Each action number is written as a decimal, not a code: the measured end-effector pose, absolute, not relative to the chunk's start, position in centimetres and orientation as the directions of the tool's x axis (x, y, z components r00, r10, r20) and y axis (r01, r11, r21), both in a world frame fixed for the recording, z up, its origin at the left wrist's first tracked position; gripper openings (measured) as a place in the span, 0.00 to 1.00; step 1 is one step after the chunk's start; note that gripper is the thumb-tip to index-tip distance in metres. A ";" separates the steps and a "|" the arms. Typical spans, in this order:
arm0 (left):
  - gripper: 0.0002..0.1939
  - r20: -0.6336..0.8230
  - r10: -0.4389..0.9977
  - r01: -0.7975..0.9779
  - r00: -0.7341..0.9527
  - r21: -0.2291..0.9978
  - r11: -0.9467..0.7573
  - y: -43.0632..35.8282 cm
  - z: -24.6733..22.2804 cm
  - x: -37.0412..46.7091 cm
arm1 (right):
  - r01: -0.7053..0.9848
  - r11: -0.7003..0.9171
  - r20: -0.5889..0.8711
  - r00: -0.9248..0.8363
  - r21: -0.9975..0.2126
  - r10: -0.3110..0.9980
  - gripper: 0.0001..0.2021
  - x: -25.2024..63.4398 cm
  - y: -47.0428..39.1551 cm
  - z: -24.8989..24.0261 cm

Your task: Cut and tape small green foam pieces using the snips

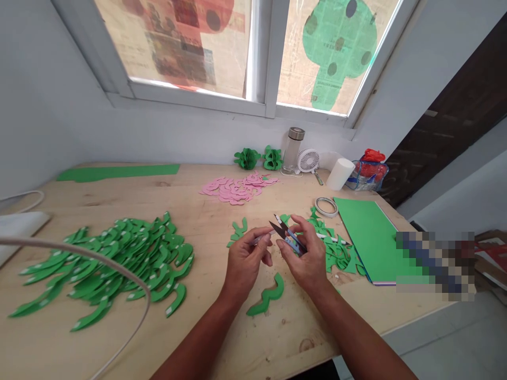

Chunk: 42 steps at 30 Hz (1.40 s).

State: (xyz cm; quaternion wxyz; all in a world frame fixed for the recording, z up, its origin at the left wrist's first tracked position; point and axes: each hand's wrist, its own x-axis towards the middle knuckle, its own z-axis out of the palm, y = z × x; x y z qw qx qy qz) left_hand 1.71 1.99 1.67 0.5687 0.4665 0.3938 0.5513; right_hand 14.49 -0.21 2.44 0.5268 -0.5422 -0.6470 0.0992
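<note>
Lower centre: we have a wavy green piece (pixel 267 296) lying flat, likely put there for easy reach. Centre: left hand (pixel 245 258) pinches a pale sliver (pixel 272 232) (tiny, can't identify it); right hand (pixel 309 252) wraps snips (pixel 292 242), mouth parted, aimed left, presumably for control. Beyond, right of centre: green scraps (pixel 340 256), then tape roll (pixel 327 214), probably kept handy.

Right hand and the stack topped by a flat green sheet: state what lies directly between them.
In the head view, irregular green cut scraps and a slim white pen.
</note>
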 end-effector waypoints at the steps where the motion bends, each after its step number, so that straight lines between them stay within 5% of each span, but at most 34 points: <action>1: 0.11 0.069 0.995 -0.272 0.070 0.961 -0.048 2.1 1.7 1.6 | 0.593 0.383 0.566 0.153 -0.708 0.810 0.23 14.6 -0.2 2.5; 15: 0.09 0.096 0.988 -0.439 0.118 0.898 -0.035 2.4 1.6 1.0 | 0.607 0.403 0.550 0.069 -0.686 0.832 0.21 14.4 -0.3 2.3; 42: 0.09 0.114 0.976 -0.385 0.187 0.922 -0.034 2.1 1.8 1.2 | 0.610 0.445 0.572 0.017 -0.656 0.820 0.20 14.4 -0.4 2.2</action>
